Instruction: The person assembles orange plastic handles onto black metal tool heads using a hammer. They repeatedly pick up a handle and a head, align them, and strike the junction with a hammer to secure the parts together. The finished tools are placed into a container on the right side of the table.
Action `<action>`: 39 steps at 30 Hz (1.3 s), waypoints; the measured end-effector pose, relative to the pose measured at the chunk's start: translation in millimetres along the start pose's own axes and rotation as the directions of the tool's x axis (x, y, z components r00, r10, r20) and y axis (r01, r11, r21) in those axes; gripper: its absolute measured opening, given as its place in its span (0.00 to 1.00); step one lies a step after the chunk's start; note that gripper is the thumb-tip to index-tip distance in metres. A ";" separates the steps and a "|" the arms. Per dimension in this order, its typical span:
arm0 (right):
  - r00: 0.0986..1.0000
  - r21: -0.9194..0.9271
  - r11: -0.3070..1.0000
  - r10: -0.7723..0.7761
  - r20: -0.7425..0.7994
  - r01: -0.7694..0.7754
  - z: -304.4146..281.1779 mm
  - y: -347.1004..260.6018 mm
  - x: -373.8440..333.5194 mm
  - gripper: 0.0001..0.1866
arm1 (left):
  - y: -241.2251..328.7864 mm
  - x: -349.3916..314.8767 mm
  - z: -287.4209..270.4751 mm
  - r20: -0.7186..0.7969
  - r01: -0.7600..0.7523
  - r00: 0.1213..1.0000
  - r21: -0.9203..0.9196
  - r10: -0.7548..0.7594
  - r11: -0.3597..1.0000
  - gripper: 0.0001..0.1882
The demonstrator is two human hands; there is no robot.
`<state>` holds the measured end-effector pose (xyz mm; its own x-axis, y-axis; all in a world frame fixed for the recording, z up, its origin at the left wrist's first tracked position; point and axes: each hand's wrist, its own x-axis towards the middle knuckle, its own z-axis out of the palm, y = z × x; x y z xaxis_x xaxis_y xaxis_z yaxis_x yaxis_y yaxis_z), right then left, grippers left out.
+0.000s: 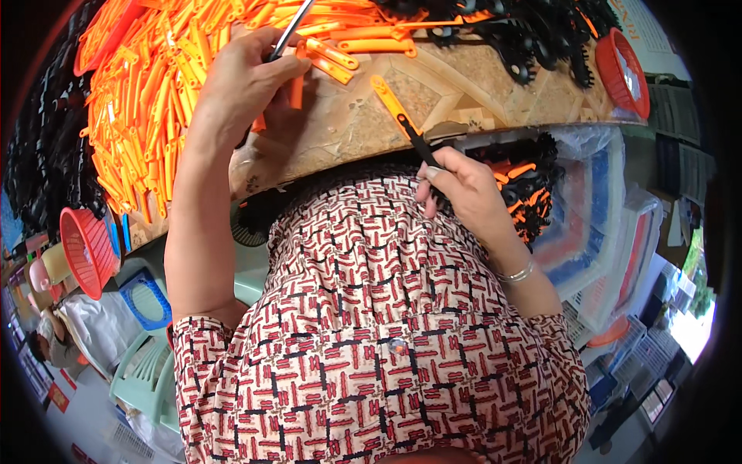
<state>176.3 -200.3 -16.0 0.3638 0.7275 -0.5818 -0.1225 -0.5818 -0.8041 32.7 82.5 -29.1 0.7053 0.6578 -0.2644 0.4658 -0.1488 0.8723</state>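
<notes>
On a mottled stone-patterned bench (464,89), the left hand (246,77) closes around a thin metal rod (292,32) beside heaped smooth orange plastic strips (147,93). The right hand (464,189) pinches a black-tipped orange strip (398,112) at the bench's near edge.

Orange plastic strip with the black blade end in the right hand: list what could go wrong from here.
1. The right hand pinches the orange plastic strip with a black blade end only at its black tip, so it might twist or slip onto the wooden tabletop.
2. The left hand works a slim metal tool beside the heap of loose orange plastic pieces; a slip could scatter them or nick a finger.
</notes>
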 end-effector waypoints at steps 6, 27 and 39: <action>0.997 -0.001 0.997 -0.077 0.018 0.077 0.1 5.6 21.1 0.16 | 25.7 -34.7 51.0 0.188 0.119 0.982 -0.494 -0.028 0.861 0.17; 0.980 0.105 0.987 0.101 0.174 -0.120 4.9 -9.6 25.4 0.21 | 13.7 -34.0 82.2 0.007 -0.248 0.968 0.167 0.251 0.954 0.17; 0.963 0.153 0.967 0.170 0.209 -0.203 12.4 -12.5 36.3 0.21 | 14.8 -49.6 57.4 0.061 -0.127 0.990 -0.008 0.128 0.992 0.16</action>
<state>179.6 -162.1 -28.6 0.1370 0.6779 -0.7223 -0.3339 -0.6549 -0.6779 35.2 5.3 -26.6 0.7903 0.5871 -0.1756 0.3681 -0.2257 0.9020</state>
